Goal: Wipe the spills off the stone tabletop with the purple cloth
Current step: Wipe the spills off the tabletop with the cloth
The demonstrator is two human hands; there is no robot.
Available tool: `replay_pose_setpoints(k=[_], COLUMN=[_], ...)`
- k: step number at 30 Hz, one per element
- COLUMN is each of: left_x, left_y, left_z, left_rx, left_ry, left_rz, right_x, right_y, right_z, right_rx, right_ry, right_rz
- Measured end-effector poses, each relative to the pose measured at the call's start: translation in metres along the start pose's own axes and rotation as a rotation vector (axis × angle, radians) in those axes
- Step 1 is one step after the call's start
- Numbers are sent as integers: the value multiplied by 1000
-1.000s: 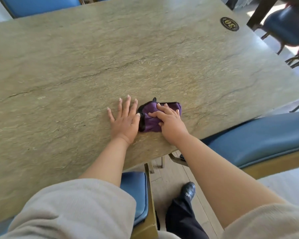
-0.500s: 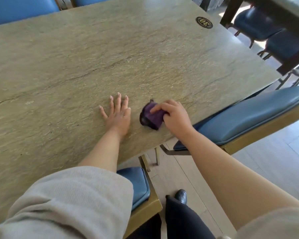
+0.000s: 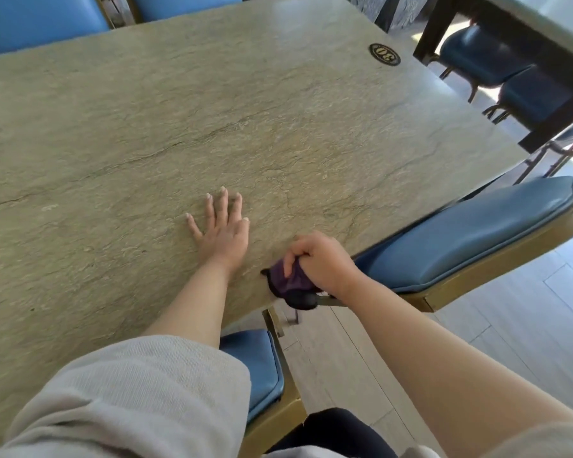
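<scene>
The greenish stone tabletop (image 3: 278, 120) fills most of the view. My left hand (image 3: 224, 231) lies flat on it near the front edge, fingers spread, holding nothing. My right hand (image 3: 321, 259) is clenched around the bunched purple cloth (image 3: 290, 284), right at the table's near edge. Part of the cloth hangs past the edge over the floor. No spill shows clearly on the stone.
A round black number badge (image 3: 384, 54) sits near the table's far right corner. Blue padded chairs stand at the right side (image 3: 470, 236), below me (image 3: 262, 365) and behind the table (image 3: 40, 18). Another table with dark blue chairs (image 3: 510, 67) stands at the right.
My right hand has gathered the flat cloth into a bunch and pulled it back toward me to the table's edge. My left hand has stayed flat on the stone.
</scene>
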State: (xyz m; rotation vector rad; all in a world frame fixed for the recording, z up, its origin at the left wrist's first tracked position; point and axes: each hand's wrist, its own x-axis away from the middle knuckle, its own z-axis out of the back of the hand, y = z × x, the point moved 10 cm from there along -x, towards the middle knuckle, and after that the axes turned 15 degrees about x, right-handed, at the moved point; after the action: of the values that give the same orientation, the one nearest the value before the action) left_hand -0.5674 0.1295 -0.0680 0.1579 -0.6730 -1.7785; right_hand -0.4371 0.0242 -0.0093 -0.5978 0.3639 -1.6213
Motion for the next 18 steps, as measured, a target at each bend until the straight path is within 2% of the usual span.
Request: replay_pose_setpoints(k=[2,3,6,8,13,18], left_x=[0,0,1,2,2,-1], left_y=[1,0,0,1,1,0], left_z=[0,0,2,2,1,2], left_rx=[-22,-31,-30,-33,-117,-150], left_ry=[9,19,53,84,158,189], left_rz=[1,3,8,13,49,43], right_x=[-21,-31,-43,-40,-58,-136], right_y=[1,4,21,26,42,64], right_z=[23,23,-12,-24,-19,6], right_rx=[37,89,332,415,476,465], right_ry=[196,223,56,44,16,-39], right_rz=[-14,-20,-87,-89,-126,-212])
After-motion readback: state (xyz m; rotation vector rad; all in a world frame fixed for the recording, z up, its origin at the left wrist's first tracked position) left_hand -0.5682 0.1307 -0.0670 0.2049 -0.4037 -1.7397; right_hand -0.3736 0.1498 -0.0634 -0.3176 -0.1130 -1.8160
